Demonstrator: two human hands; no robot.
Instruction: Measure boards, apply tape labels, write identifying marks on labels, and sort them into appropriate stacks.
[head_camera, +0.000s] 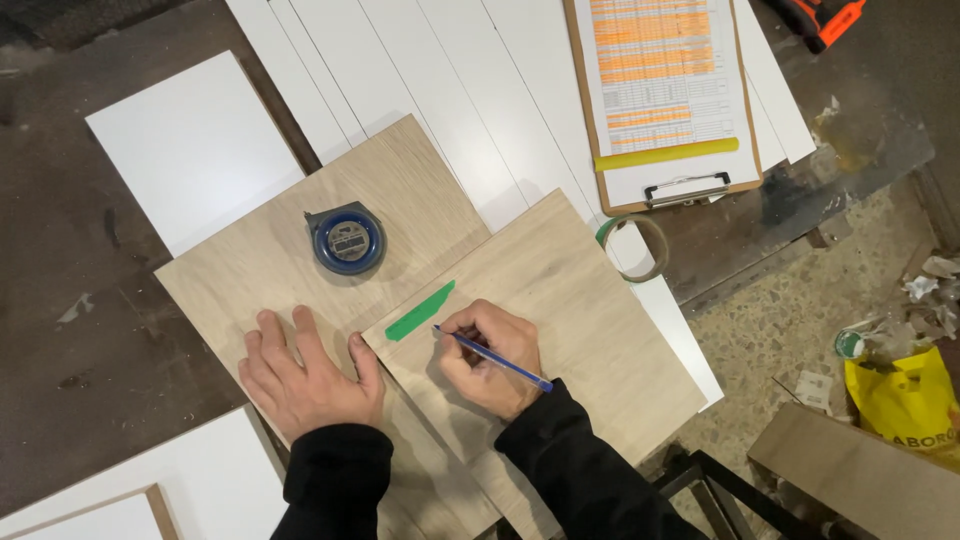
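Observation:
My right hand (492, 357) grips a blue pen (495, 359), its tip resting on the upper wood-grain panel (590, 320) just below a strip of green tape (420, 311) stuck to that panel. My left hand (308, 375) lies flat, fingers spread, on the lower wood-grain panel (250, 270), its thumb against the edge of the upper panel. A blue tape measure (346, 239) sits on the lower panel, beyond my left hand. Both arms wear black sleeves.
White boards (470, 90) lie side by side at the back, another white panel (195, 145) at left. A clipboard (665, 100) with a printed sheet and a roll of tape (636, 248) sit to the right. A yellow bag (905, 400) lies on the floor.

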